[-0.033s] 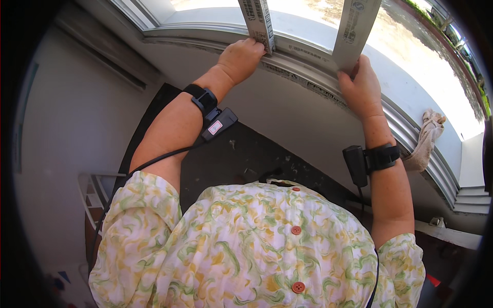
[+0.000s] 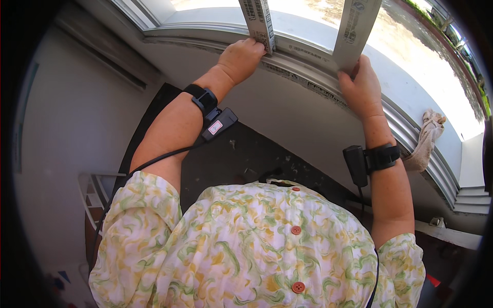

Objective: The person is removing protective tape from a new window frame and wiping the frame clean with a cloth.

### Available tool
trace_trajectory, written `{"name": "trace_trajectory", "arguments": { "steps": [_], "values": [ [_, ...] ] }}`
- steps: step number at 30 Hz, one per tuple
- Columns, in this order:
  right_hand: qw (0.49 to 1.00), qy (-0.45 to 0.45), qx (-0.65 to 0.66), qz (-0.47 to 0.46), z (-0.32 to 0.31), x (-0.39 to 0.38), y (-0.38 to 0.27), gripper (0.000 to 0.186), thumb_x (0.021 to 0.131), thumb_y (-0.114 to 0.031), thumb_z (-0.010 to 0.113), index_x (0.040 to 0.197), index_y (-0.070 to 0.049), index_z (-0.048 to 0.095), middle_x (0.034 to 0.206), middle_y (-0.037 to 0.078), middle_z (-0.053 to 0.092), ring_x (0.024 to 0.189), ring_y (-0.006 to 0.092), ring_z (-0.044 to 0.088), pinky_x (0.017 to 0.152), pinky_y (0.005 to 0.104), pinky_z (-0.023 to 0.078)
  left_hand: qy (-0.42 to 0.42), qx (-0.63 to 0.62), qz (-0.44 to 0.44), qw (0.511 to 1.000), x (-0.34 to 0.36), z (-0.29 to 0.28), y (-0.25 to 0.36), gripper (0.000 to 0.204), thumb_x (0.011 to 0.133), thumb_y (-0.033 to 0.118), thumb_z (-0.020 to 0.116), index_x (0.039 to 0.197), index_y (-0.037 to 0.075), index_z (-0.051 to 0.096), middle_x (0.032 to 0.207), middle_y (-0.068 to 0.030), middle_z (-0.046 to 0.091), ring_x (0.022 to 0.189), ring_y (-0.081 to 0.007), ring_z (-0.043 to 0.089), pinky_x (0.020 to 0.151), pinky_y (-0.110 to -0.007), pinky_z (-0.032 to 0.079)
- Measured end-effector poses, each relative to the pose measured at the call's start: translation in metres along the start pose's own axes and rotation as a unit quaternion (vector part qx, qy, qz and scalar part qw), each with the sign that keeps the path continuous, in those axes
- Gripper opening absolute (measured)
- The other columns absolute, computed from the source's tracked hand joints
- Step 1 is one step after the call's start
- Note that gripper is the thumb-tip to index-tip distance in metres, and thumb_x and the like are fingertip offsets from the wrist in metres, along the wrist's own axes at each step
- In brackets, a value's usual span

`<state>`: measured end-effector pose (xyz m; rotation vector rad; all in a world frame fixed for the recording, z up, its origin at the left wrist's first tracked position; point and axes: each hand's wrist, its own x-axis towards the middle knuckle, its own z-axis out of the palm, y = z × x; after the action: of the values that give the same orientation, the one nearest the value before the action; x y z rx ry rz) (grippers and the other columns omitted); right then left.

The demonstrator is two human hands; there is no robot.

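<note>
My left hand [image 2: 241, 59] grips the lower end of a narrow upright frame piece [image 2: 254, 20] with printed film on it, at the window's inner edge. My right hand [image 2: 362, 90] grips the bottom of a second, wider upright piece [image 2: 353, 28], its thumb near the lower rail. A horizontal aluminum rail [image 2: 303, 50] of the window frame runs between the two pieces, with sill tracks [image 2: 398, 123] below and to the right. Both of my forearms wear black straps with small devices and cables. The fingertips of both hands are partly hidden by the pieces they hold.
A beige cloth [image 2: 423, 146] hangs over the sill at the right. A white wall [image 2: 61, 128] stands at the left, with a white ladder-like rack [image 2: 92, 197] near it. Dark flooring [image 2: 215, 164] shows below, with pale scraps on it. Sunlit ground [image 2: 405, 46] is outside the window.
</note>
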<state>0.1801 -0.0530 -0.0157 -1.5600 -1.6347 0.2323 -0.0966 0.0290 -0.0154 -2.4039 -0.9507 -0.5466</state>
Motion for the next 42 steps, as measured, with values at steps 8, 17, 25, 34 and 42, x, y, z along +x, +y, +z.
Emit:
{"name": "trace_trajectory", "arguments": {
  "steps": [8,17,25,34,42],
  "values": [
    [1.000,0.006,0.004,-0.007,0.001,-0.001,0.003,0.030,0.075,-0.019,0.061,0.098,-0.002,0.050,0.087,0.016,0.062,0.084,0.0351,0.059,0.074,0.0422,0.046,-0.013,-0.009,-0.010,1.000,0.000,0.002,0.000,0.018,0.085,0.021,0.058,0.078,0.005,0.054,0.080,-0.0113,0.058,0.074,-0.0304,0.059,0.066,-0.039,0.049],
    [1.000,0.007,0.010,-0.013,0.002,0.000,0.002,0.027,0.076,-0.017,0.060,0.095,-0.002,0.050,0.085,0.015,0.062,0.083,0.0343,0.059,0.072,0.0420,0.046,0.033,-0.029,-0.017,0.999,-0.005,0.006,0.002,0.014,0.085,0.018,0.057,0.081,0.006,0.054,0.080,-0.0117,0.057,0.075,-0.0316,0.058,0.067,-0.040,0.048],
    [1.000,-0.013,0.007,0.024,-0.007,0.001,-0.004,0.027,0.080,-0.020,0.060,0.098,-0.002,0.052,0.086,0.015,0.062,0.084,0.0325,0.060,0.074,0.0398,0.046,0.073,-0.092,-0.028,0.993,0.007,-0.003,0.017,0.013,0.084,0.017,0.060,0.083,0.004,0.058,0.080,-0.0115,0.058,0.073,-0.0306,0.057,0.066,-0.038,0.048],
    [0.997,0.037,0.053,0.033,-0.003,-0.002,0.002,0.034,0.090,-0.036,0.049,0.094,-0.003,0.058,0.084,0.015,0.064,0.080,0.0331,0.061,0.070,0.0393,0.047,0.144,-0.391,-0.106,0.903,0.061,-0.020,0.114,0.012,0.084,0.010,0.059,0.089,0.000,0.059,0.083,-0.0137,0.059,0.076,-0.0287,0.058,0.069,-0.034,0.047],
    [0.990,0.046,0.059,0.119,0.000,0.005,-0.018,0.043,0.091,-0.044,0.043,0.090,-0.003,0.057,0.083,0.016,0.062,0.081,0.0355,0.058,0.071,0.0420,0.044,0.165,-0.330,-0.122,0.921,0.051,0.017,0.121,0.006,0.079,0.007,0.058,0.083,0.004,0.053,0.080,-0.0129,0.055,0.077,-0.0341,0.056,0.067,-0.040,0.046]
  ]
}}
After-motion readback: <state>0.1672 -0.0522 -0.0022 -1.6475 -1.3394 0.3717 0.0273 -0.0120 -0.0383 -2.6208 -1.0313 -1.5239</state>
